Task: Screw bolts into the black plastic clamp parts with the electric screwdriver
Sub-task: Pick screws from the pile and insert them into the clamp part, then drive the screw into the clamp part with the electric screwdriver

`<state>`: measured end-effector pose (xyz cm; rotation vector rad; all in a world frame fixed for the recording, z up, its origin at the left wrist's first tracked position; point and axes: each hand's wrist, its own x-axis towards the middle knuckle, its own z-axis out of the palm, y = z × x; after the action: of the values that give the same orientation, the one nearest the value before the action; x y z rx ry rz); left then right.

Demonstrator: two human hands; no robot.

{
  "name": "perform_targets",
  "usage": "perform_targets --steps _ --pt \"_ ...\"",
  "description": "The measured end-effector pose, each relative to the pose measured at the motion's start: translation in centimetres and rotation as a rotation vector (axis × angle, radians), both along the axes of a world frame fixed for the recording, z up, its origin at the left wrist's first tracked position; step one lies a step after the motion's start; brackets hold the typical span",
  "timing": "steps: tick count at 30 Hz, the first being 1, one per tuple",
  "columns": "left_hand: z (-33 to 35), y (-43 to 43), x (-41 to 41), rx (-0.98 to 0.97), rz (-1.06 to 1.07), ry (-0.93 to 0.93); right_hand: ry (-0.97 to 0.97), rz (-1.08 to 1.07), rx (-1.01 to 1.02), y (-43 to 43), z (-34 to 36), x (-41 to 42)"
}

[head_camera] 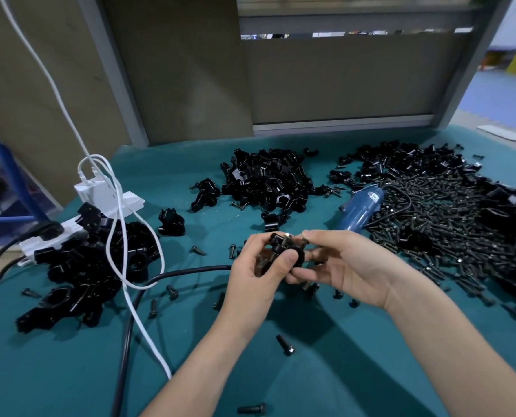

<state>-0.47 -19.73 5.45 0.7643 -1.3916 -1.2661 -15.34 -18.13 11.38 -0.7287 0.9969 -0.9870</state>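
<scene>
Both hands meet above the teal mat [70,371] and share one black plastic clamp part [283,254]. The left hand [256,275] curls around it from the left, thumb pressed on its rounded front, fingers wrapped behind. The right hand [350,266] comes in from the right, its fingertips pinched at the top of the part, where a bolt [286,236] with a pale end stands in it; whether a second bolt sits between those fingers is too small to tell. Just beyond the right hand, the blue electric screwdriver [362,209] lies on its side on the mat, untouched, its black cord [148,284] running under the left hand and off toward the near edge. To the right of the right hand spreads a broad heap of loose bolts [431,224], ringed by more black parts. Straight ahead of the hands sits a pile of clamp parts [268,179], and to the left of the left hand lies another heap of larger black clamp assemblies [85,266], crossed by white cables [121,236] that lead to a white power strip [103,197]. Single stray bolts [285,346] dot the mat under and near both wrists.
</scene>
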Motion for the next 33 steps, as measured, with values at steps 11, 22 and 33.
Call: perform_targets --steps 11,22,33 --pt "0.3 0.7 -0.6 0.108 -0.046 0.143 -0.151 -0.106 -0.038 1.0 -2.0 0.7" --pt "0.4 1.2 -0.7 0.076 -0.036 0.123 -0.188 -0.064 -0.046 1.2 -2.8 0.8" --pt "0.1 0.6 -0.7 0.117 0.069 0.044 0.706 -0.756 -0.143 -3.1 -3.8 -6.1"
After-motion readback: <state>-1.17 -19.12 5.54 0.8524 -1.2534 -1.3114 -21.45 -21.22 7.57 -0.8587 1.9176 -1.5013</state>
